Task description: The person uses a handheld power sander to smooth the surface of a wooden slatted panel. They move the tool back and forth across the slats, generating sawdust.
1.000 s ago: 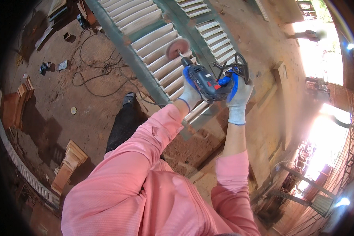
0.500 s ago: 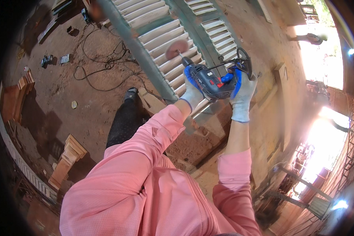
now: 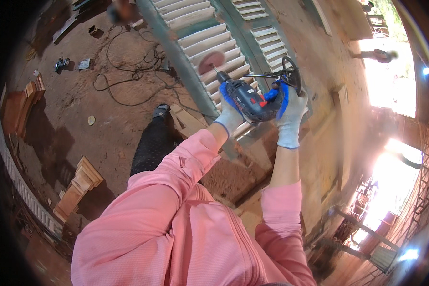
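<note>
Both gloved hands hold a dark blue power drill [image 3: 245,97] with a round reddish sanding disc [image 3: 211,62] in its chuck. My left hand [image 3: 229,114] is wrapped under the drill's front body. My right hand [image 3: 291,109] grips the rear handle, its blue-coated fingers closed, with a looped black cable [image 3: 291,71] beside it. The disc lies over the pale slats of a green-framed louvred shutter [image 3: 198,71], near the slats' left ends. Its edge is smeared, and whether it touches the wood I cannot tell.
A second louvred panel [image 3: 269,43] adjoins on the right. Cables [image 3: 124,102] snake over the dirt floor at left, near another power tool [image 3: 62,65]. Moulded wooden pieces [image 3: 78,188] lie at lower left. A long board [image 3: 342,133] stretches along the right.
The disc has shifted left across the slats, towards the frame's left side. The view has turned slightly, and both hands keep their hold on the drill.
</note>
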`<state>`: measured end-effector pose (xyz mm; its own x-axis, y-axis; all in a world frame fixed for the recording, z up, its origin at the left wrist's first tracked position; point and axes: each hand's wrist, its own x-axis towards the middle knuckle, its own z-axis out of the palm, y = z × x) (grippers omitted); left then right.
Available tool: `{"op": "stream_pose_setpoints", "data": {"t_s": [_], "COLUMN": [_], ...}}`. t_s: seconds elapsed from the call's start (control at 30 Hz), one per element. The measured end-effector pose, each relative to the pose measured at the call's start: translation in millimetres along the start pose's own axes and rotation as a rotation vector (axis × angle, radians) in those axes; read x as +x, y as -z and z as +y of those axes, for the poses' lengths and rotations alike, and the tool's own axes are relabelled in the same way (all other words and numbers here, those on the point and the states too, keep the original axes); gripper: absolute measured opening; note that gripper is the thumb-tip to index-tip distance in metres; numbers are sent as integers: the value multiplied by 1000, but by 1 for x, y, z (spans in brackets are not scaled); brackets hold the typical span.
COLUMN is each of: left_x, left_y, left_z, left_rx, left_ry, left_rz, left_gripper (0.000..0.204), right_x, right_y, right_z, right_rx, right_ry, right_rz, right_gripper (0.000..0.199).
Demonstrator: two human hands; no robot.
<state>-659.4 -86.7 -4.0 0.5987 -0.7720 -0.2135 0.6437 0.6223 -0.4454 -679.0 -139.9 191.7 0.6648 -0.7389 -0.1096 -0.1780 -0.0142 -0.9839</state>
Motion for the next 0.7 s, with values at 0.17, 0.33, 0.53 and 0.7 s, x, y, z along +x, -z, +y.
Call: {"op": "stream_pose_setpoints", "data": {"t_s": [0.17, 0.33, 0.53, 0.7], "left_x": [-18, 10, 8, 8], "left_y": [-40, -6, -3, 14], "left_z": [-11, -1, -21, -27], "left_rx": [67, 82, 163, 115], "left_ry": [-48, -10, 66, 54], "left_rz": [275, -109, 48, 68], "left_gripper": [50, 43, 52, 53], "right_x": [-9, -10, -19, -18], "right_y": [3, 7, 25, 44], "right_z": [1, -2, -1, 28], "right_rx": [56, 170, 152, 75], "right_ry": [21, 87, 143, 168], "right_rz": [-1, 50, 85, 115], "right_gripper": [18, 18, 21, 21]}}
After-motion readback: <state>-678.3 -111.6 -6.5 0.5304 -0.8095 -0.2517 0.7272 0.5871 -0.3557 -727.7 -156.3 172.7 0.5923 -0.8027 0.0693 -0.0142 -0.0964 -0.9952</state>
